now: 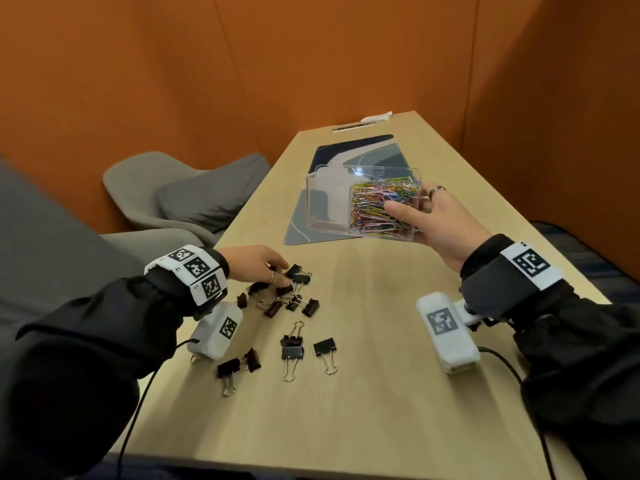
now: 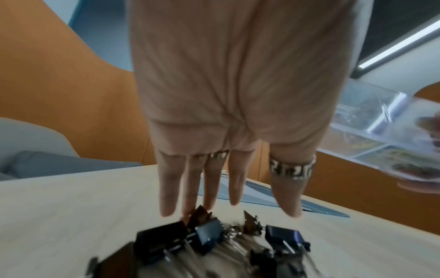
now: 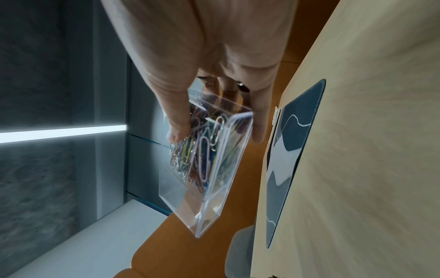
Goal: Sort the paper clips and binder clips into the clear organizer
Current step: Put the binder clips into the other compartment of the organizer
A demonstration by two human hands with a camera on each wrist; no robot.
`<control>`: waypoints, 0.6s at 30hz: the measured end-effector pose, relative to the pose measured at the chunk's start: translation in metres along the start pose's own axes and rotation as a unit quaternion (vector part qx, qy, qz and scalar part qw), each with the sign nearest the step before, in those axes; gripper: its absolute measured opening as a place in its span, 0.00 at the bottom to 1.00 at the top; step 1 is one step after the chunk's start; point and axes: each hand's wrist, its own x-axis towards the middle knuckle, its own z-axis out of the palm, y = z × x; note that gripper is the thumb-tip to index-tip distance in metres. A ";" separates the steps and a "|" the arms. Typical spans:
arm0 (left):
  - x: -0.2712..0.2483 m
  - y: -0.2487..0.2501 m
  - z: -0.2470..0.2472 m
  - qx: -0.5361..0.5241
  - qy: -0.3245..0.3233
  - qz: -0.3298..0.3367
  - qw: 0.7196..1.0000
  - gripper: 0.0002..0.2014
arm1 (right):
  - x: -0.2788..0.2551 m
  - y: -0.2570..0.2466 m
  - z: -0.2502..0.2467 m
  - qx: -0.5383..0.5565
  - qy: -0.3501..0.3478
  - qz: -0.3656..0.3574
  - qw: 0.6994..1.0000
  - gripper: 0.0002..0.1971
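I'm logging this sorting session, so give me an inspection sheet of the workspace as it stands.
Surface: light wood table, a blue-grey mat at its far end.
Job's things: clear organizer held above the mat; coloured paper clips fill one compartment, the other looks empty. Black binder clips lie loose on the table.
Clutter: white objects at the far edge, too small to identify.
Hands: right hand grips the organizer; left hand reaches into the binder clips, fingers extended.
Cables: black cables trail from the wrist cameras.
Surroundings: orange walls, grey chair.

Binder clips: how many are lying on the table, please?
13 binder clips: eight clustered by the left hand, five nearer the table edge; the hand may hide more.
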 end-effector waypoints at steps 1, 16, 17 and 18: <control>-0.001 -0.002 0.000 -0.015 0.008 0.004 1.000 0.27 | -0.001 0.000 0.000 -0.002 -0.001 0.000 1.000 0.29; -0.007 -0.008 0.008 -0.013 -0.044 -0.030 0.998 0.32 | 0.000 0.010 0.005 -0.014 -0.008 0.015 1.000 0.33; -0.006 -0.007 0.009 -0.022 -0.046 -0.031 0.998 0.30 | 0.001 0.011 0.005 -0.019 -0.008 0.016 1.000 0.35; -0.005 -0.007 0.009 -0.035 -0.049 -0.032 0.998 0.29 | 0.000 0.012 0.005 -0.022 -0.010 0.015 1.000 0.36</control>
